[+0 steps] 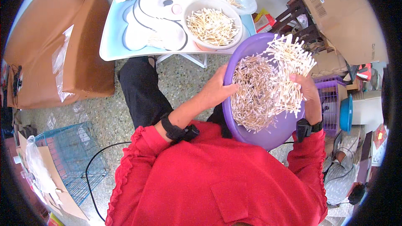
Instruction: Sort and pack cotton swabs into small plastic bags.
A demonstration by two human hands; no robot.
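Observation:
A purple plastic basin [247, 52] rests on my lap, filled with a loose heap of cotton swabs [255, 96] on wooden sticks. My left hand [217, 88] grips the basin's left rim. My right hand [307, 96] is closed on a thick bunch of swabs [289, 60], lifted above the heap at the basin's right side, white tips fanning upward. A black band sits on each wrist.
A small table [121, 37] with a cartoon-printed top stands ahead, bearing a white bowl of swabs [212, 26] and a clear lid [245, 0]. Cardboard boxes [63, 46] lie left and upper right. A blue wire basket [71, 159] sits lower left, a purple crate [331, 100] right.

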